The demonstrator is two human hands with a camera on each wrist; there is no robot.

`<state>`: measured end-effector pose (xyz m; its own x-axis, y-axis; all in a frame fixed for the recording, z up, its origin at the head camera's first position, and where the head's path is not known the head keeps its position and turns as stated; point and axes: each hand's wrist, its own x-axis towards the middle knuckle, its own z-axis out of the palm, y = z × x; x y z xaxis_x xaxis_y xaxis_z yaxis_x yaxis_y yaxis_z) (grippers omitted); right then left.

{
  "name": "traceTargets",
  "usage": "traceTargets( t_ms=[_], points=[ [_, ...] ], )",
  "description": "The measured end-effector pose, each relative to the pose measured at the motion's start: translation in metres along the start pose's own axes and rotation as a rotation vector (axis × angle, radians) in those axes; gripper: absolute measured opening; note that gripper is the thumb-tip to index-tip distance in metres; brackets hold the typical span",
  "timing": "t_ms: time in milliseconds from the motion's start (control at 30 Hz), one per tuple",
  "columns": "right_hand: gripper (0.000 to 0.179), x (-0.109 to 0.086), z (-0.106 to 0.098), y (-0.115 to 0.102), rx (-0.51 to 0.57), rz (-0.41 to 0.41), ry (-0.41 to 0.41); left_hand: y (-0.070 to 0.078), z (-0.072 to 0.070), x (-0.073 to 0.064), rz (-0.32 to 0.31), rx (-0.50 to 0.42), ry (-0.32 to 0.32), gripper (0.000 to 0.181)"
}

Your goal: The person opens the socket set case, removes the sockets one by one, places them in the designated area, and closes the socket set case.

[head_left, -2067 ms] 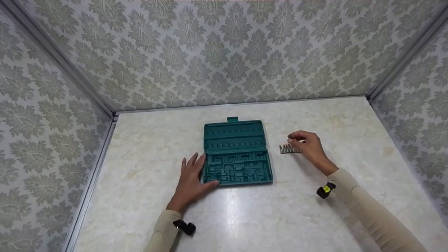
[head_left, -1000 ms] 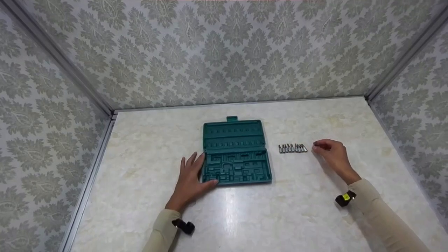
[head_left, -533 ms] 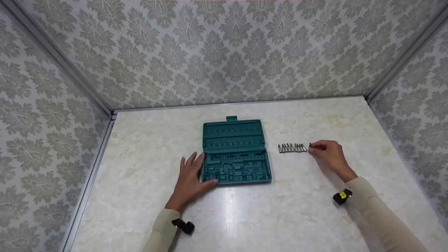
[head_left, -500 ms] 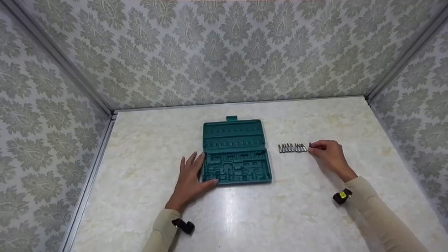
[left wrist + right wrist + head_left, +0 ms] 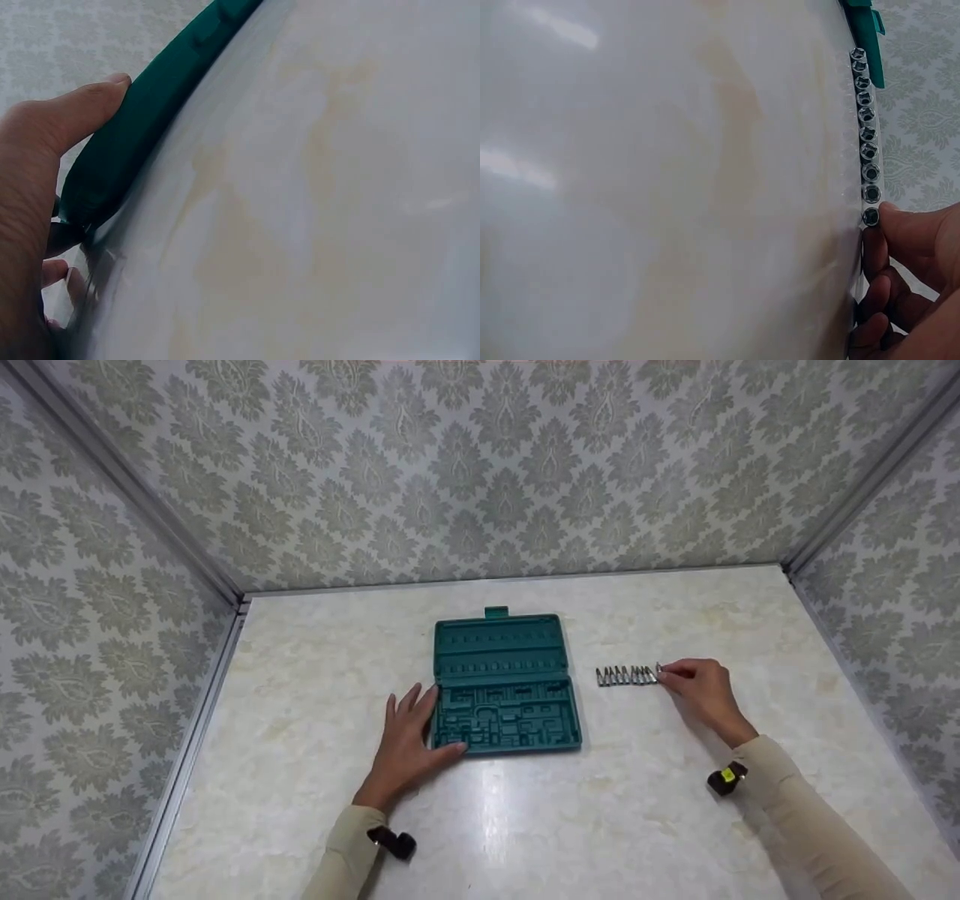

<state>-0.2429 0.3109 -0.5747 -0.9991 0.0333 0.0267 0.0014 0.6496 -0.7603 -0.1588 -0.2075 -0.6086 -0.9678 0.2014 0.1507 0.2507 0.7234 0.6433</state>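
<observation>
A green plastic tool case lies unfolded on the table, both moulded halves facing up. At its near left corner rests my left hand, fingers spread along the side and thumb on the front rim. Right of the case, several bit sockets lie side by side in a row, dark tips pointing away. My right hand pinches another bit socket between thumb and index finger at the row's right end. The right wrist view shows its round end in line with the others.
The pale marbled table carries the case and the row. Behind it stands a patterned wall, with further walls at left and right. A latch tab sticks out from the case's far edge.
My right hand first left the row, moved right, then came back left to its end with a bit socket in its fingers. The left hand and the case stay put.
</observation>
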Motion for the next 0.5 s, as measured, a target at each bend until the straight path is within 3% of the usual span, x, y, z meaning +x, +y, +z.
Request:
traceTargets(
  t_ms=[267, 500],
  points=[
    [0.022, -0.0016, 0.0001, -0.0003, -0.007, -0.023, 0.005, 0.0025, -0.0007, -0.0002, -0.003, -0.002, -0.005, 0.117],
    [0.027, -0.0014, 0.0002, -0.0020, -0.004, 0.008, -0.004, 0.0019, 0.0000, 0.0005, -0.016, -0.010, -0.003, 0.118]
  ],
)
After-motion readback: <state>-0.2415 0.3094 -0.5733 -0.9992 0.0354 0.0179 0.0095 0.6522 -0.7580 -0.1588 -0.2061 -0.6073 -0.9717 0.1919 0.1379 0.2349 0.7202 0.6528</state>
